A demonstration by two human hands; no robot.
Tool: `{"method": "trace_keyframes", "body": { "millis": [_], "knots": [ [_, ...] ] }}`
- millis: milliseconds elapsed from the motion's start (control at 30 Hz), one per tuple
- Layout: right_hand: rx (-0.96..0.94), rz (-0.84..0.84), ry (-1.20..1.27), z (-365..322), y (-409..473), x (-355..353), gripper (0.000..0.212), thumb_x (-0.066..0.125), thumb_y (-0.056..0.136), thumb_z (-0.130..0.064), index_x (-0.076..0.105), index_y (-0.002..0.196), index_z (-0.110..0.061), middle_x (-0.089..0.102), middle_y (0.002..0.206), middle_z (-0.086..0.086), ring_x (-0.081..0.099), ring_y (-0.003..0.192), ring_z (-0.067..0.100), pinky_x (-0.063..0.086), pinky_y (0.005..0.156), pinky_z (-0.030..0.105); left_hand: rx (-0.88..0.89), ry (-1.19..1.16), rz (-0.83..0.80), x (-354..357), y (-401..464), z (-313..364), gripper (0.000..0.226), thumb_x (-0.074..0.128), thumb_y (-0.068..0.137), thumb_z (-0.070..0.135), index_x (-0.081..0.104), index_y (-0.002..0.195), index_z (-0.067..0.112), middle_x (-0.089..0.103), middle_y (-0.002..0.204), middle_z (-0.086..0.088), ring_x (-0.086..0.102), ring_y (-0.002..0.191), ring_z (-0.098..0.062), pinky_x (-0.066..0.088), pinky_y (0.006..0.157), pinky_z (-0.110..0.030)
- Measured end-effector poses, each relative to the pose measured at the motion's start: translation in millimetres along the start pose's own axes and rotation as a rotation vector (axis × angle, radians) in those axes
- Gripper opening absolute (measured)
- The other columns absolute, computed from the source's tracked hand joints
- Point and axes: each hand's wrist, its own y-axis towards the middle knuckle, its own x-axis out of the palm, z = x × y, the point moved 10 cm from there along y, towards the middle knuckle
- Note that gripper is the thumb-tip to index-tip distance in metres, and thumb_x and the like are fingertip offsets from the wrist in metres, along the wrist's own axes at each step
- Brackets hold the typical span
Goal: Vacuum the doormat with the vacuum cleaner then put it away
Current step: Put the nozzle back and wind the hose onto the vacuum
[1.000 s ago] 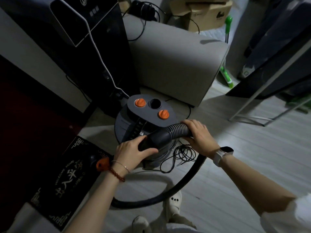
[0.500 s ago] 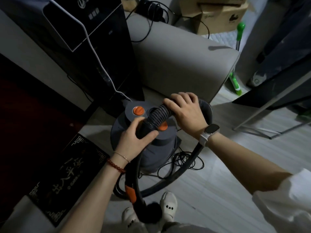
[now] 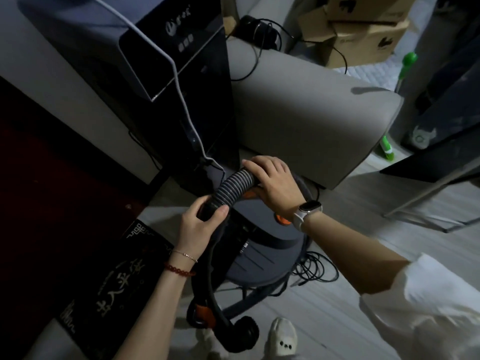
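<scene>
The grey canister vacuum cleaner [image 3: 262, 253] with orange knobs stands on the floor in front of me. Its ribbed black hose [image 3: 233, 188] arches over the canister top. My left hand [image 3: 200, 224] is closed around the hose's rigid black end, whose tube runs down to a round brush nozzle [image 3: 242, 333] near my feet. My right hand [image 3: 275, 185] grips the ribbed hose further along, above the canister. The dark doormat [image 3: 114, 276] with gold characters lies on the floor to the left.
A tall black appliance [image 3: 187, 81] with a white cable stands behind the vacuum, a grey sofa arm [image 3: 311, 113] to its right. A tangled black cord [image 3: 314, 268] lies beside the canister. Cardboard boxes [image 3: 363, 29] and a green-handled mop [image 3: 405, 66] are at the back right.
Both hands have lifted the hose up over the canister top; the rigid end now points down by my feet, and the view has moved closer.
</scene>
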Motion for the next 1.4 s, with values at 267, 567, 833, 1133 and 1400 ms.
{"method": "trace_keyframes", "body": {
  "millis": [267,567,833,1133,1400],
  "knots": [
    [-0.104,-0.072,-0.245,-60,99,64,0.044,0.038,0.086,-0.034,0.04,0.129,-0.025,0.061,0.117,0.013,0.059,0.102,0.037,0.047,0.084,0.05,-0.075,0.033,-0.111,-101,58,-48,0.038,0.069,0.069,0.042,0.059,0.088,0.01,0.065,0.08,-0.005,0.064,0.07,-0.016,0.051,0.066,-0.032],
    [-0.18,-0.004,-0.082,-131,134,160,0.048,0.051,0.086,-0.025,0.043,0.132,-0.02,0.059,0.124,0.013,0.055,0.116,0.035,0.043,0.096,0.05,-0.096,0.195,-0.093,-167,104,-119,0.045,0.059,0.069,0.061,0.057,0.077,0.016,0.064,0.071,-0.007,0.064,0.07,-0.025,0.052,0.073,-0.043],
    [0.438,-0.329,0.67,-208,-27,234,0.056,0.03,0.093,-0.047,0.045,0.132,-0.01,0.055,0.126,0.009,0.047,0.118,0.019,0.034,0.095,0.019,-0.386,-0.199,0.072,-204,46,-191,0.037,0.048,0.094,0.029,0.053,0.069,0.003,0.057,0.049,-0.002,0.056,0.043,-0.014,0.048,0.048,-0.023],
    [0.437,-0.578,0.678,-255,-81,231,0.051,0.046,0.093,-0.044,0.031,0.134,-0.016,0.059,0.116,0.012,0.058,0.1,0.031,0.031,0.069,0.026,-0.379,-0.312,0.177,-193,24,-180,0.034,0.05,0.094,0.036,0.053,0.074,0.008,0.055,0.06,-0.004,0.057,0.045,-0.01,0.049,0.05,-0.024],
    [0.192,-0.446,0.456,-276,-115,178,0.054,0.044,0.091,-0.05,0.038,0.132,-0.016,0.062,0.114,0.007,0.061,0.094,0.033,0.047,0.073,0.039,-0.364,-0.443,0.289,-208,-55,-177,0.043,0.047,0.092,0.046,0.055,0.072,0.009,0.06,0.053,0.001,0.06,0.05,-0.012,0.055,0.055,-0.025]
  ]
}}
